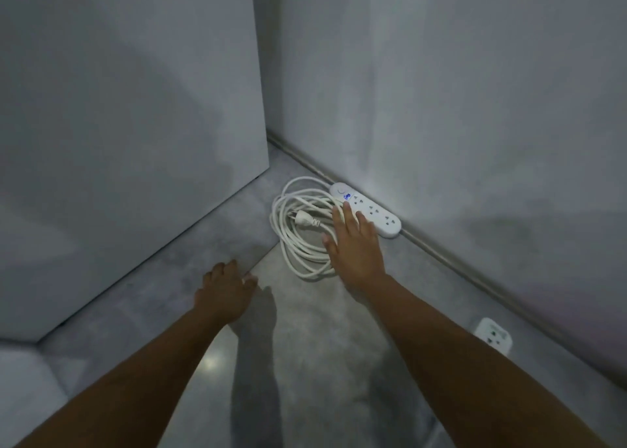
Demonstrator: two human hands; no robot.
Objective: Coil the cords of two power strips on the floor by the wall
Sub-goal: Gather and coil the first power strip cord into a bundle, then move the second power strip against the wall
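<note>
Both forearms reach in from the bottom edge toward the centre of the frame. Under them the grey floor (322, 362) runs up into a corner between a pale panel (135, 125) filling the upper left and the wall (475, 108) filling the upper right.

The white cord (295, 244) lies at the centre in loose, stacked loops on the floor, and it looks already gathered. Just right of it the first power strip (376, 211) sits against the foot of the wall. Its long axis follows the wall line, slanting from upper left to lower right.

The right hand (356, 244) is flat with its fingers straight and spread, holding nothing. It lies over the right edge of the loops with its fingertips at the strip, though I cannot tell whether it presses down or only hovers. The left hand (225, 290) is lower and to the left, well apart from the cord. Its fingers are loosely bent and empty, resting on the floor.

A second power strip (493, 335) shows one end at the lower right, also by the wall and just beyond the right forearm. Its cord is out of view. It probably comes next, and the right arm is plainly nearer to it.

Smallest, the plug (303, 221) lies inside the loops.
</note>
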